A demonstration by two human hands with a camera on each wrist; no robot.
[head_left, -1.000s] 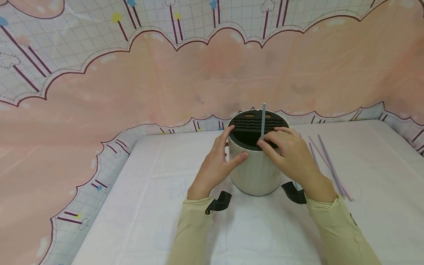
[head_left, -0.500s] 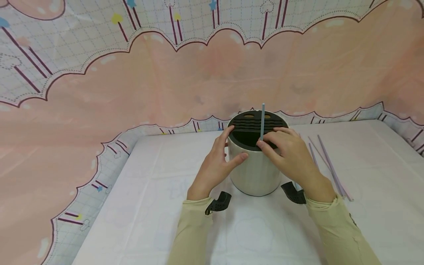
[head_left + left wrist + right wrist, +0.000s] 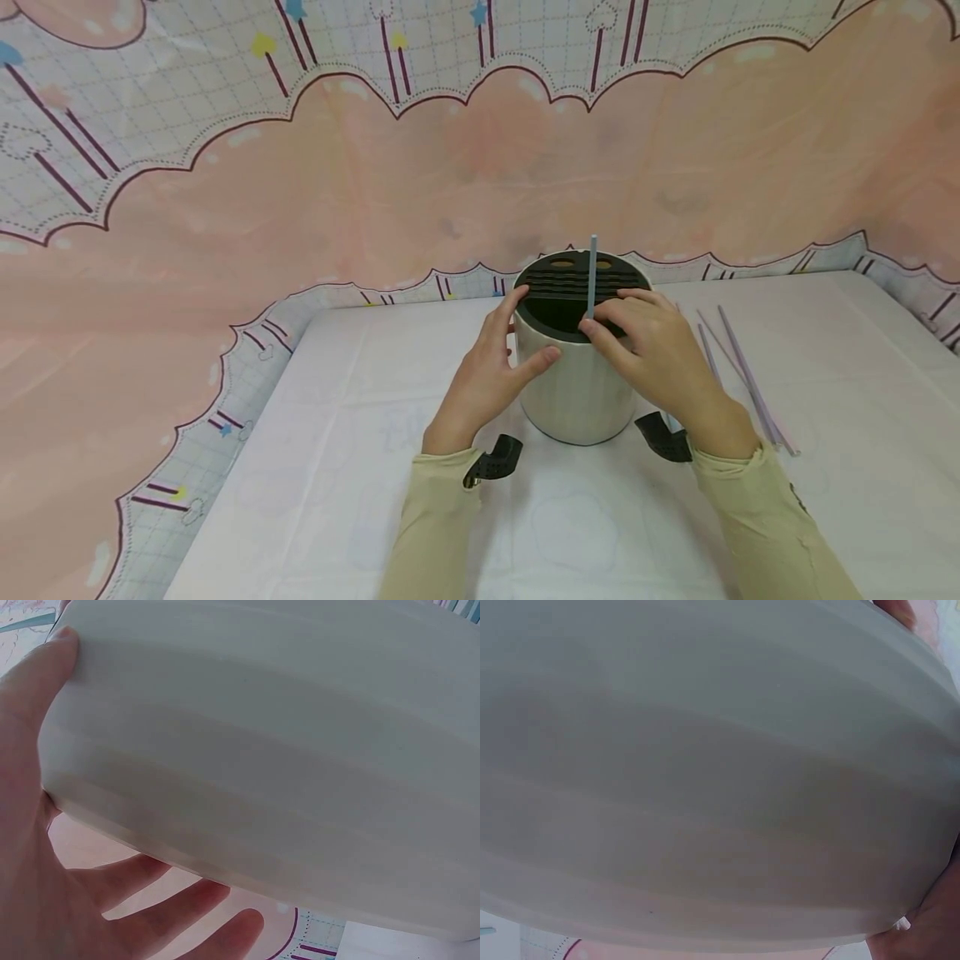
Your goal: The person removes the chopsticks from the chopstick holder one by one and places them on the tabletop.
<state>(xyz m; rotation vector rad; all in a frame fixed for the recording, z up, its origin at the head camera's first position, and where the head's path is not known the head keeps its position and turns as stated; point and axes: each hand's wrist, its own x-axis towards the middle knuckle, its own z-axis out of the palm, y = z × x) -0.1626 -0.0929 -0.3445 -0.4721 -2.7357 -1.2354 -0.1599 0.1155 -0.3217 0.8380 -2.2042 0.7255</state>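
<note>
A white cylindrical pot point(image 3: 581, 392) with a dark top stands upright on the white-covered table. Slats and two oval openings mark the back of its top point(image 3: 573, 275); the front part is a dark opening. My left hand point(image 3: 483, 367) holds the pot's left side, thumb on the front wall and index fingertip at the rim. In the left wrist view the other fingers lie along the wall's edge. My right hand point(image 3: 663, 350) pinches a thin pale-blue straw-like stick point(image 3: 592, 271) upright over the front opening. Its lower end is hidden. The right wrist view shows mostly pot wall point(image 3: 705, 780).
Several thin purple and pink sticks point(image 3: 742, 367) lie on the table point(image 3: 337, 467) right of the pot, partly behind my right hand. A peach and white patterned cloth point(image 3: 450, 175) hangs behind. Black straps point(image 3: 495, 458) are at both wrists.
Both hands and the pot keep their places. The pale-blue stick stays upright in my right hand; only a very slight shift of the whole view shows.
</note>
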